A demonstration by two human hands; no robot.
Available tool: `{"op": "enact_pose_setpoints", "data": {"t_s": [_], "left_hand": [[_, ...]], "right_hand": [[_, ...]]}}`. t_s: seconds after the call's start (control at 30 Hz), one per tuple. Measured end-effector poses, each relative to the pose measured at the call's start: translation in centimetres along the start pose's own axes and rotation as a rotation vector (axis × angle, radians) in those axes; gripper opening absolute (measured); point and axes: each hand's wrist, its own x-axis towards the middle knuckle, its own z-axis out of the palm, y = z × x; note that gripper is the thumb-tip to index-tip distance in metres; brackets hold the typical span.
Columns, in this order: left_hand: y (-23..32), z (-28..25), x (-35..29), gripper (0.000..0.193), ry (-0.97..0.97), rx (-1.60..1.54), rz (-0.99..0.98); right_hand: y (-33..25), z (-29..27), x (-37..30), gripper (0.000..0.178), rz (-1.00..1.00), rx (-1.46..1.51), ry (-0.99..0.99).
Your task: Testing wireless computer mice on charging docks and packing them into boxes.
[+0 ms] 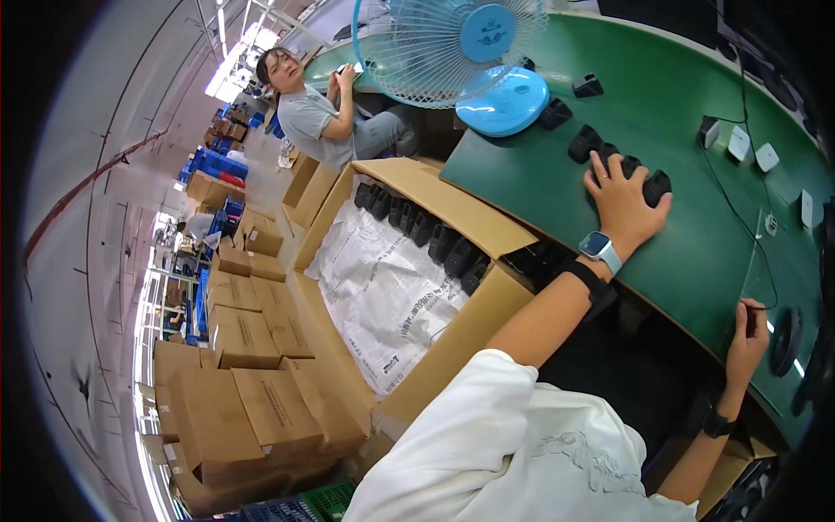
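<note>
My left hand (628,204), with a smartwatch (597,246) on its wrist, grips a short row of black plastic housings (658,187) on the green table (522,187). Its fingers spread over the tops, and part of the row is hidden beneath them. Near the table's right edge my right hand (746,348) is closed in a pinch; a thin black cable (769,277) runs down to its fingertips. More black housings (417,228) stand in a line along one side of an open carton (452,374), beside a sheet of printed white paper (374,278).
A blue fan (489,33) on a round base (504,103) stands at the table's far end. Another person (317,122) sits beyond the carton. Stacked cartons (248,339) fill the left. Small white devices (766,157) and a dark round object (787,341) lie at the right.
</note>
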Motion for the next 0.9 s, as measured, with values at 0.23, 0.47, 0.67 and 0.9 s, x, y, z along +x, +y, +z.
{"op": "enact_pose_setpoints", "data": {"t_s": [0.23,0.47,0.67,0.9], "left_hand": [[-0.3,0.4,0.4,0.036,0.014,-0.15,0.101],[-0.7,0.3,0.2,0.04,-0.028,-0.223,0.059],[-1.2,0.8,0.0,0.044,-0.049,-0.261,0.071],[-1.0,1.4,0.0,0.043,-0.03,-0.215,0.078]], "right_hand": [[2.7,-1.1,0.7,0.017,-0.002,-0.04,-0.006],[3.7,-1.3,0.8,0.017,-0.018,-0.045,0.012],[3.8,-0.8,1.0,0.019,0.012,-0.058,0.02],[3.6,-0.8,1.2,0.021,-0.033,-0.098,0.025]]}}
